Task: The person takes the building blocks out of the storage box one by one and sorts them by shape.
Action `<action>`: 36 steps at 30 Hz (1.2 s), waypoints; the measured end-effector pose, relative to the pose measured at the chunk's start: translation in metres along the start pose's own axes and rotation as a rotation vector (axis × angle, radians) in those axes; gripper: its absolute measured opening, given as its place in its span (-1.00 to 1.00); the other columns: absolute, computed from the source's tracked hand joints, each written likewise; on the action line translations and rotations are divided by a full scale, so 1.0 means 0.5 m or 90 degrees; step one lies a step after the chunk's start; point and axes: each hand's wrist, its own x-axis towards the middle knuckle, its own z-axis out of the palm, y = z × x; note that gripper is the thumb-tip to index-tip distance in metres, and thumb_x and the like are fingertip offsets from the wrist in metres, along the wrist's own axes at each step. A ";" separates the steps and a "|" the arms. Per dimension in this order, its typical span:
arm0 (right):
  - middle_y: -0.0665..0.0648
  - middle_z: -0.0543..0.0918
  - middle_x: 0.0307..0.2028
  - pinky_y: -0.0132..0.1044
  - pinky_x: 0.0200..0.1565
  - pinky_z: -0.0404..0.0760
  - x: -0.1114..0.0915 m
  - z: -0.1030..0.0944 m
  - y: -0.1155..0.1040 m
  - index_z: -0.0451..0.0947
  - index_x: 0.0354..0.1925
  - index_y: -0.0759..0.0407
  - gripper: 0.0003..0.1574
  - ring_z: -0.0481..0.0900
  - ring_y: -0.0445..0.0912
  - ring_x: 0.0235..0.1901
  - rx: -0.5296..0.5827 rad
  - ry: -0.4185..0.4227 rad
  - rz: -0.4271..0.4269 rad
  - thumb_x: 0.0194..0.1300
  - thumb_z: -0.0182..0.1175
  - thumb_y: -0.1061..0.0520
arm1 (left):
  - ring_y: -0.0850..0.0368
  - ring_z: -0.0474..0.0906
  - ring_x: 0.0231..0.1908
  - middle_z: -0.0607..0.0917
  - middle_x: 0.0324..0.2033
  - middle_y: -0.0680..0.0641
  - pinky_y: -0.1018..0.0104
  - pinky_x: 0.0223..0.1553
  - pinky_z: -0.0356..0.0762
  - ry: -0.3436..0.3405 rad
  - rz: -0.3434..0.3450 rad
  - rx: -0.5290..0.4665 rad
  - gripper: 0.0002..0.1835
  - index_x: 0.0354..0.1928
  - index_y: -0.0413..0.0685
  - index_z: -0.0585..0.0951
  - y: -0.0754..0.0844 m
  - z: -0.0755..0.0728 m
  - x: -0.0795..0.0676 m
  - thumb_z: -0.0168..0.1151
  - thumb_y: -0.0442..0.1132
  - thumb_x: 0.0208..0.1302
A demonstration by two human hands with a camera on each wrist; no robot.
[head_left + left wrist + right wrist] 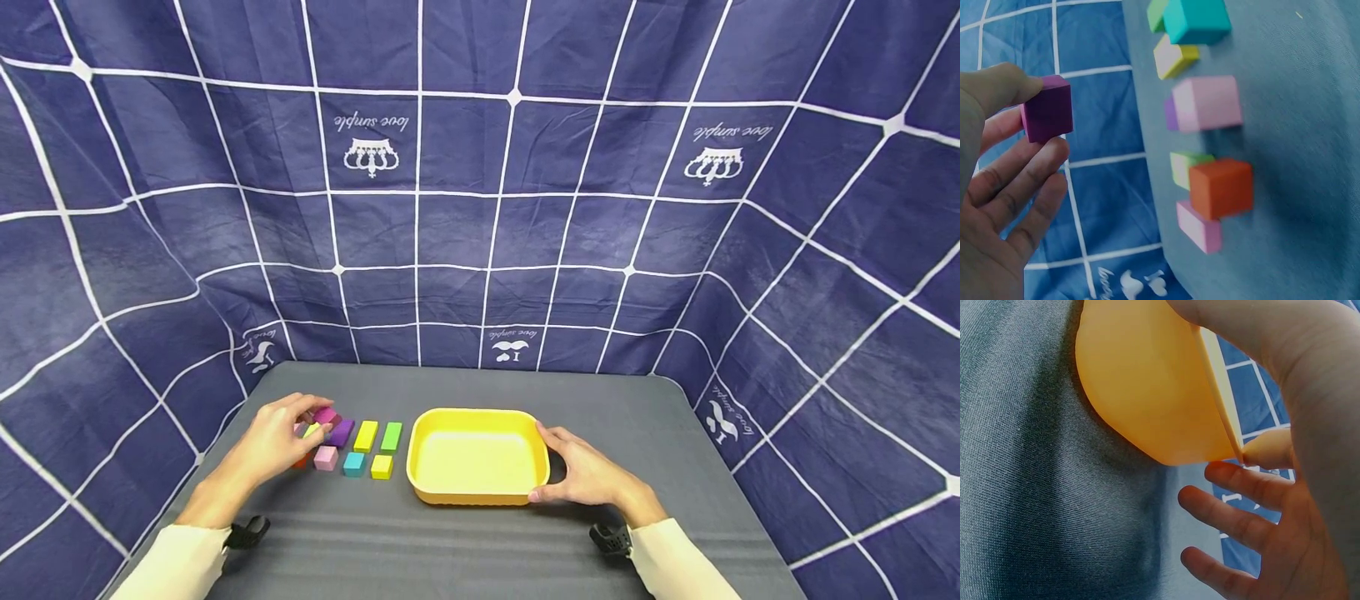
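Note:
My left hand (273, 437) pinches a magenta block (1050, 112) between thumb and fingers, held above the blocks at the left of the table. Under and beside that hand lie an orange cube (1221, 189), a light green block (1184, 170), a pink block (1200, 228) and a purple block (342, 431). At the centre stands a yellow tray (480, 498) with nothing in it. My right hand (588, 471) holds the tray's right end, thumb at the near corner and index finger at the far one; the other fingers spread free of it.
Between the left hand and the tray sit a pink cube (326, 457), a teal cube (354, 464), a yellow cube (382, 467), a long yellow block (366, 436) and a green block (392, 437). A blue gridded cloth (465, 225) hangs around the grey table (420, 550).

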 end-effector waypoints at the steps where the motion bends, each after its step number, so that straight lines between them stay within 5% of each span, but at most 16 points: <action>1: 0.21 0.66 0.50 0.28 0.60 0.60 0.000 0.000 0.000 0.24 0.80 0.34 0.65 0.69 0.16 0.49 0.000 0.000 0.001 0.14 0.78 -0.44 | 0.04 0.74 -0.31 0.82 -0.26 0.08 0.20 -0.26 0.76 0.010 0.001 0.002 -0.57 0.05 -0.05 0.88 -0.007 0.000 -0.005 0.82 -0.34 0.12; 7: 0.20 0.66 0.50 0.28 0.59 0.60 0.000 0.000 -0.001 0.24 0.80 0.34 0.65 0.69 0.15 0.48 -0.001 0.003 0.000 0.13 0.79 -0.43 | 0.03 0.82 -0.37 0.89 -0.26 -0.02 0.13 -0.28 0.84 0.038 -0.011 0.008 -0.57 -0.01 -0.10 0.88 -0.049 -0.004 -0.032 0.82 -0.37 0.05; 15: 0.20 0.65 0.51 0.28 0.61 0.58 0.001 0.000 -0.001 0.22 0.82 0.32 0.65 0.67 0.15 0.51 0.005 -0.001 0.002 0.14 0.79 -0.42 | 0.11 0.73 -0.41 0.89 -0.27 -0.07 0.29 -0.35 0.65 0.036 -0.044 0.039 -0.58 -0.02 -0.13 0.88 -0.096 -0.013 -0.063 0.84 -0.37 0.04; 23: 0.19 0.65 0.51 0.26 0.60 0.60 0.002 -0.002 -0.001 0.22 0.82 0.31 0.65 0.68 0.13 0.50 0.001 -0.006 0.006 0.15 0.77 -0.46 | 0.12 0.76 -0.42 0.92 -0.23 -0.14 0.24 -0.35 0.67 0.003 -0.110 0.032 -0.60 -0.01 -0.16 0.87 -0.133 -0.018 -0.085 0.81 -0.34 0.10; 28: 0.20 0.66 0.50 0.26 0.60 0.60 0.003 -0.003 -0.002 0.23 0.81 0.34 0.65 0.68 0.13 0.49 0.003 -0.005 0.004 0.15 0.77 -0.45 | 0.31 0.70 -0.45 0.92 -0.28 -0.10 0.25 -0.36 0.65 0.000 -0.132 0.029 -0.61 0.00 -0.18 0.87 -0.148 -0.017 -0.098 0.80 -0.32 0.12; 36: 0.24 0.63 0.53 0.28 0.61 0.58 0.002 -0.001 -0.003 0.22 0.81 0.34 0.65 0.67 0.16 0.51 0.007 -0.012 0.009 0.16 0.77 -0.44 | 0.50 0.60 -0.45 0.88 -0.38 -0.01 0.30 -0.38 0.61 -0.067 -0.182 0.012 -0.61 0.02 -0.28 0.85 -0.169 -0.008 -0.119 0.77 -0.31 0.20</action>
